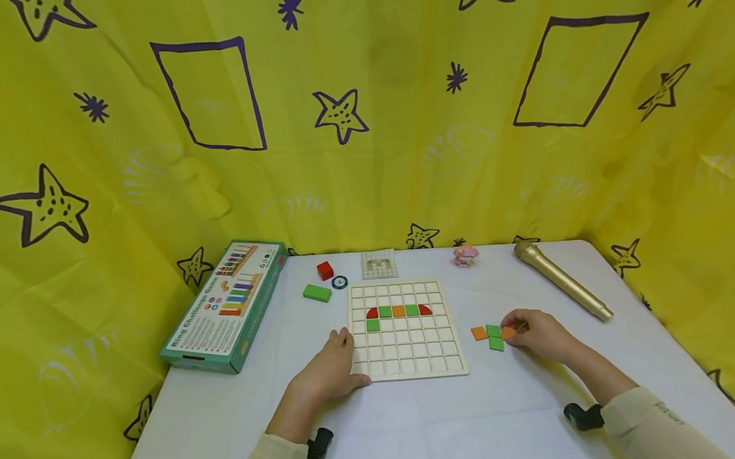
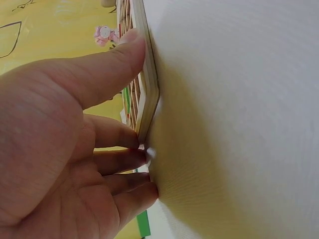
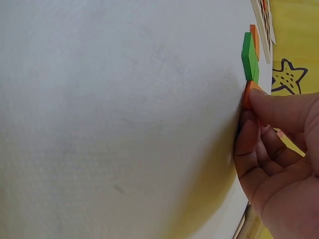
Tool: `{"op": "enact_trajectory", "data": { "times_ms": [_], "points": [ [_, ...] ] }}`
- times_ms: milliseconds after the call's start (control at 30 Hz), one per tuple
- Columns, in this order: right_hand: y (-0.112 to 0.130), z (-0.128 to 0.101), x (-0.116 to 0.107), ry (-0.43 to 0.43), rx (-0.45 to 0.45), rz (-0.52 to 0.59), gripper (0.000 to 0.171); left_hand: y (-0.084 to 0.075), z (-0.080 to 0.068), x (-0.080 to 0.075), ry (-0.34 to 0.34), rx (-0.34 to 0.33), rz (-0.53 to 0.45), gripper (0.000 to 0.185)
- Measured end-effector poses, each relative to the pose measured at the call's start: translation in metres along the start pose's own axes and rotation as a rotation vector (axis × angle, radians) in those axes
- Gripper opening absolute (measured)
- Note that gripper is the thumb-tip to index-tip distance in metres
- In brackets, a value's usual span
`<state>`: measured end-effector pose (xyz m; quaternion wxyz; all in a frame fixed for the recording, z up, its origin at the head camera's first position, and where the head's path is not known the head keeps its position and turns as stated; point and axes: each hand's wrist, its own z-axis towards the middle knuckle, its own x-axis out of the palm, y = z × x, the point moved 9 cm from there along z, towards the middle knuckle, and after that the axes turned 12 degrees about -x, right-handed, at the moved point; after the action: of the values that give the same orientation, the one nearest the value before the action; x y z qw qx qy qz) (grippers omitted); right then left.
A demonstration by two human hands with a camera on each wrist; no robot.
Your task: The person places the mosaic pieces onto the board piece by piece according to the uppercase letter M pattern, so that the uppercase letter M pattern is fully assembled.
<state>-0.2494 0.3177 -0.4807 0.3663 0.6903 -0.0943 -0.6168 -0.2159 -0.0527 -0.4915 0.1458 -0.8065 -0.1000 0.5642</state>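
R hand (image 1: pixel 538 333) pinches orange tile (image 1: pixel 509 332); L hand (image 1: pixel 331 370) steadies board (image 1: pixel 406 369).

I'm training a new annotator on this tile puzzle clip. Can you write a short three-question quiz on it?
1. True or false: the left hand rests on the grid board.
2. Which tile does the right hand pinch: A green, B orange, C red?
3. Fill in: the gold microphone lies to the ____ of the board.

Key: 1 true. 2 B, the orange tile beside the green tiles. 3 right.
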Motion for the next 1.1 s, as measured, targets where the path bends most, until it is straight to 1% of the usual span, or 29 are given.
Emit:
{"op": "enact_trajectory", "data": {
  "times_ms": [133, 267, 433, 533, 933, 1100],
  "points": [
    [0.002, 0.001, -0.002, 0.013, -0.009, -0.014, 0.015, 0.001, 0.0, 0.001, 0.002, -0.004, -0.003, 0.095],
    [0.005, 0.004, -0.005, 0.01, -0.014, -0.003, 0.015, 0.0, 0.0, 0.001, 0.001, -0.003, 0.002, 0.094],
    [0.015, 0.015, -0.01, -0.012, -0.022, -0.001, 0.014, 0.0, 0.001, 0.0, 0.0, -0.003, 0.006, 0.094],
    [0.021, 0.023, -0.01, -0.011, -0.031, 0.008, 0.015, 0.0, 0.001, -0.001, 0.0, 0.0, 0.007, 0.094],
    [0.05, 0.055, 0.009, -0.011, -0.062, 0.1, 0.021, -0.001, 0.0, 0.0, -0.001, 0.018, 0.016, 0.093],
    [0.062, 0.066, 0.018, -0.003, -0.072, 0.117, 0.022, -0.001, -0.001, -0.001, -0.006, 0.025, 0.019, 0.093]
  ]
}}
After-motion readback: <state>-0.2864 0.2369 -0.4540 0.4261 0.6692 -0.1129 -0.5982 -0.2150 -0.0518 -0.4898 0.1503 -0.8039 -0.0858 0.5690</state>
